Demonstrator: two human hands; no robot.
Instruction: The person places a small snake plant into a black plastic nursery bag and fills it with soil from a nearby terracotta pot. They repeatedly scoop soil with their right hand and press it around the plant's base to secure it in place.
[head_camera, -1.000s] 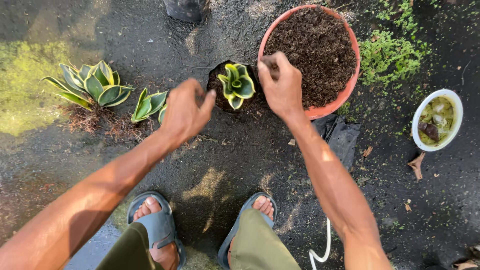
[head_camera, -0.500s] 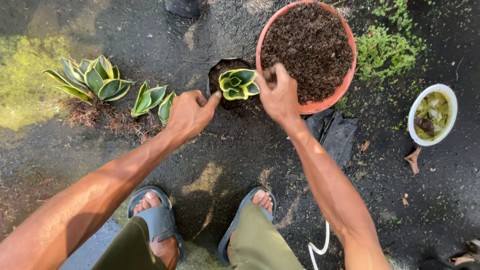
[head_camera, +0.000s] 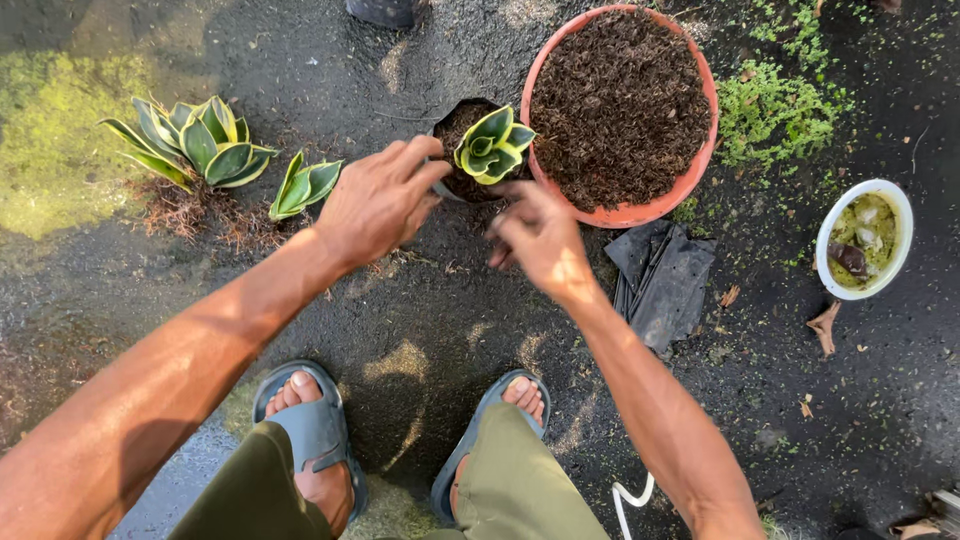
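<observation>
Potting step: left hand (head_camera: 378, 203) grips the black bag (head_camera: 452, 150) holding the plant (head_camera: 492, 145); right hand (head_camera: 540, 238) hovers loosely open, empty, below the soil basin (head_camera: 690, 175).

Daylight falls unevenly across the scene: warm, direct sun strikes the right forearm (head_camera: 640, 400) and the back of the right hand (head_camera: 540, 240), leaving a bright patch there, while most of the dark ground (head_camera: 880, 420) lies in soft shade. Sunlit spots dapple the ground between the sandals (head_camera: 310, 430), and a pale lit area glows at the upper left. The orange bowl of soil (head_camera: 620, 110) is evenly lit. Focus is sharp throughout; the near left forearm (head_camera: 130, 420) looks stretched by the wide lens.
</observation>
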